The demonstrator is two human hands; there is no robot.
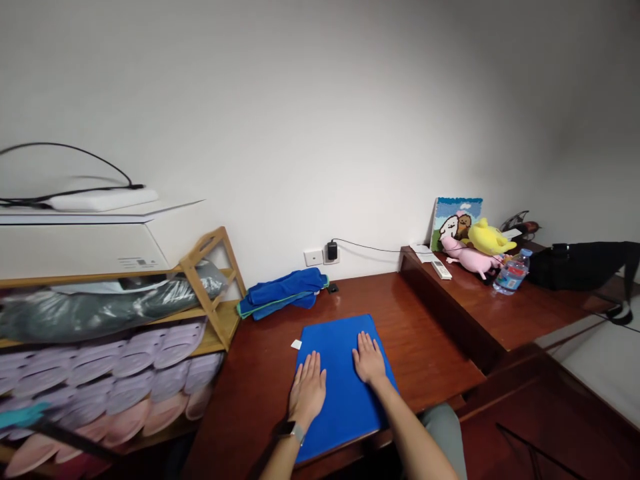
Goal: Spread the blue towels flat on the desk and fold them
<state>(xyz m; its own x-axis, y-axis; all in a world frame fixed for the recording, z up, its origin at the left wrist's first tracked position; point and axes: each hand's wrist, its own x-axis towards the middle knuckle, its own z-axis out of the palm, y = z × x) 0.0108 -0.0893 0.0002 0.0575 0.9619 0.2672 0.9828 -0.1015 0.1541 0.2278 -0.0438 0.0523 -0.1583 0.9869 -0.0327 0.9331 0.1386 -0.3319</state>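
Observation:
A flat blue cloth (345, 393) with a small white tag at its left edge lies on the brown wooden desk (415, 320). Flat on the cloth's left side rests my left hand (308, 390), its fingers stretched out and a watch (293, 431) on the wrist. My right hand (369, 359) lies palm down near the upper right edge, fingers extended. Neither hand grips anything. Behind the flat cloth, against the wall, sits a loosely folded blue cloth (285, 293) with green edging.
At left, a wooden rack (215, 320) holds several slippers (145, 353) beneath a white box (85, 247). A raised surface at right carries a water bottle (511, 273), plush toys (473, 257), a remote (441, 269) and a black bag (575, 267). A charger (332, 251) is plugged into the wall.

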